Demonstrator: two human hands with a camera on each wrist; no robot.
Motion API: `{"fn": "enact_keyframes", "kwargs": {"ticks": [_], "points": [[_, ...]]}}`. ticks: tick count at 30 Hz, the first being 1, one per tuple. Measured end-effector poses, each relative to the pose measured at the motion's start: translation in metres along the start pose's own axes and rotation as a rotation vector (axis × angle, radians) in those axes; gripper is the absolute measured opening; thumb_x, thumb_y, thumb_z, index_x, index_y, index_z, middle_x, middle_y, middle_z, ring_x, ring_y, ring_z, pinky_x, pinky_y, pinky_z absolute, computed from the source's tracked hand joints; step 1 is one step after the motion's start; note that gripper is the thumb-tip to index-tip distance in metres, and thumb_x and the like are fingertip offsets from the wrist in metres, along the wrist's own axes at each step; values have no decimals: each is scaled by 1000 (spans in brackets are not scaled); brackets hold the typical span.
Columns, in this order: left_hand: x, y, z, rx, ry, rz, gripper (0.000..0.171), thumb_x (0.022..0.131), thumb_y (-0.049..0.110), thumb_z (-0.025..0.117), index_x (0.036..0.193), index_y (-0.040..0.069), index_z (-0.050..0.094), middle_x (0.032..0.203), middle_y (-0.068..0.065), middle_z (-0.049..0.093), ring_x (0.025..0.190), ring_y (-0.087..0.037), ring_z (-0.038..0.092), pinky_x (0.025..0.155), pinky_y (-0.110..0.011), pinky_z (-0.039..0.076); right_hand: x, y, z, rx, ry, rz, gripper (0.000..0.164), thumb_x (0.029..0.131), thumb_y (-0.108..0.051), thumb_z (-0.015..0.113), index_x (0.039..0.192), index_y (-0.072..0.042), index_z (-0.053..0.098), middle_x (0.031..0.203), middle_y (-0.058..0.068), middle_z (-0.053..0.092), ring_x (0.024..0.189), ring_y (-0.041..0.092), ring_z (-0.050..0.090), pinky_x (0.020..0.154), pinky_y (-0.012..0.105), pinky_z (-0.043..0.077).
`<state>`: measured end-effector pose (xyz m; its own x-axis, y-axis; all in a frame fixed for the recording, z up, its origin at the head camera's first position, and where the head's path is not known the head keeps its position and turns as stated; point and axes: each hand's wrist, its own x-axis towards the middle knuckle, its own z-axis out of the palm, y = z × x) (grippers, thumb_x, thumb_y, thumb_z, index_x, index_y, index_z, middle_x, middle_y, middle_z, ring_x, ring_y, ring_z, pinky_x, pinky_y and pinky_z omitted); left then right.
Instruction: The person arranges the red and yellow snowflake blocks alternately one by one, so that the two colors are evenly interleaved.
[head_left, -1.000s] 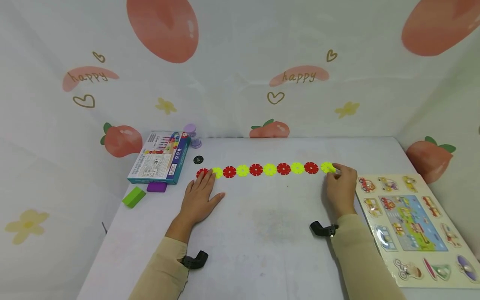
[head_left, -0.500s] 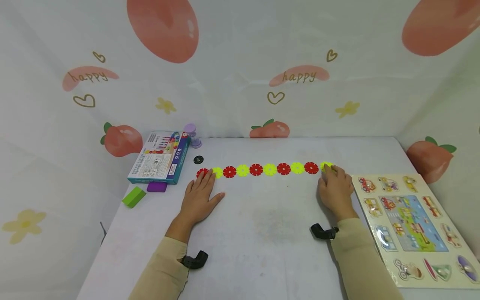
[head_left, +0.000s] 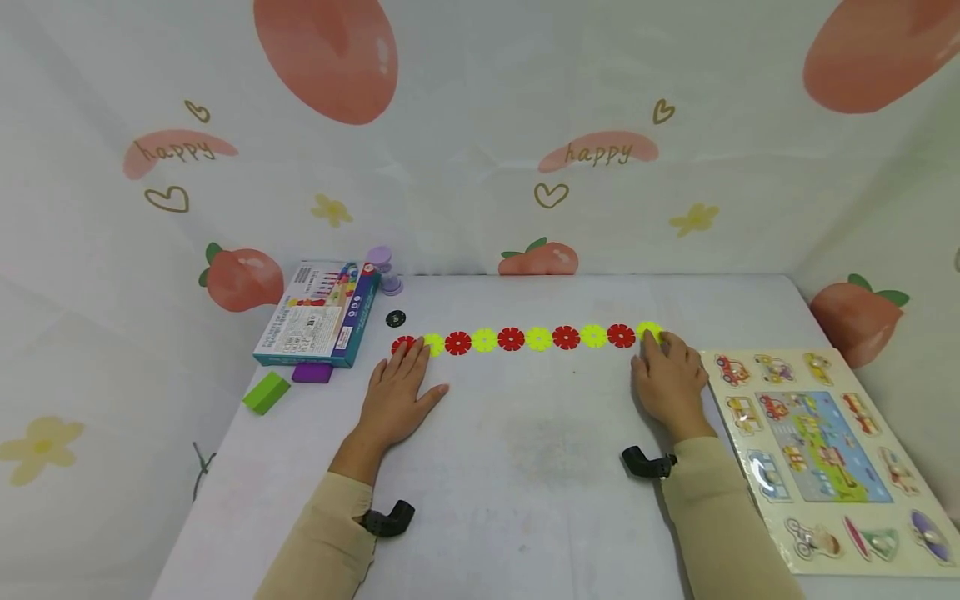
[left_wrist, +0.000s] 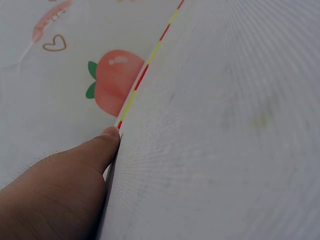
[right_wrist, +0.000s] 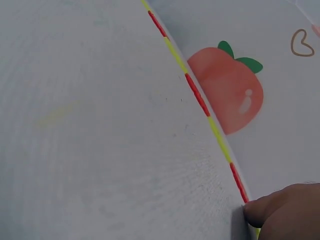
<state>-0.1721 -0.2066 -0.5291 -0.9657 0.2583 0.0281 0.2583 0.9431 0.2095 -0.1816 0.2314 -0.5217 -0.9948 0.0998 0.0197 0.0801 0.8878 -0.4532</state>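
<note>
Flower-shaped plastic discs, red and yellow by turns, lie in a row across the white table. At the row's left end my left hand rests flat, its fingertips over the end red disc and the edge of the yellow disc beside it. At the other end my right hand touches the last yellow disc with a fingertip and partly covers it. In the wrist views the row shows edge-on, as thin coloured strips, beyond the left thumb and the right hand.
A boxed toy set lies at the back left, with a purple block, a green block, a black disc and a lilac hourglass-shaped item nearby. A vehicle puzzle board lies right of my right arm.
My right hand has gone from pinching the last yellow disc to touching it from above, and the disc has slid left, up to the neighbouring red one. My left hand stays put.
</note>
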Motion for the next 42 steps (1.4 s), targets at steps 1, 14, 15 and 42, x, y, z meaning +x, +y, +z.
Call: {"fn": "enact_keyframes", "kwargs": {"ticks": [1,14,15,42], "points": [[0,0,0,-1,2,0,86,89,71,37,154,18,18,160,1,9,144,-25,0,111,-55,4,0,0,0,2,4,-2,59,101,-32,42,151,-6,25,152,23,14,136,48,7,99,70,7],[0,0,0,-7,7,3,85,90,68,40,154,18,19,159,0,10,144,-25,1,111,-56,4,-2,2,3,-33,-28,-34,61,102,-37,38,149,-1,26,156,20,13,141,42,3,101,70,7],[0,1,0,-7,9,4,85,90,68,40,154,18,19,159,0,10,144,-25,1,111,-56,4,-2,1,2,-31,-26,-35,61,102,-37,39,149,-1,27,156,20,14,141,42,4,101,70,7],[6,-5,7,-20,-16,-7,87,88,71,38,155,20,15,160,3,4,144,-22,-3,112,-54,2,1,5,10,9,-13,-35,65,100,-42,43,148,-2,30,155,21,17,140,44,6,102,69,5]]}}
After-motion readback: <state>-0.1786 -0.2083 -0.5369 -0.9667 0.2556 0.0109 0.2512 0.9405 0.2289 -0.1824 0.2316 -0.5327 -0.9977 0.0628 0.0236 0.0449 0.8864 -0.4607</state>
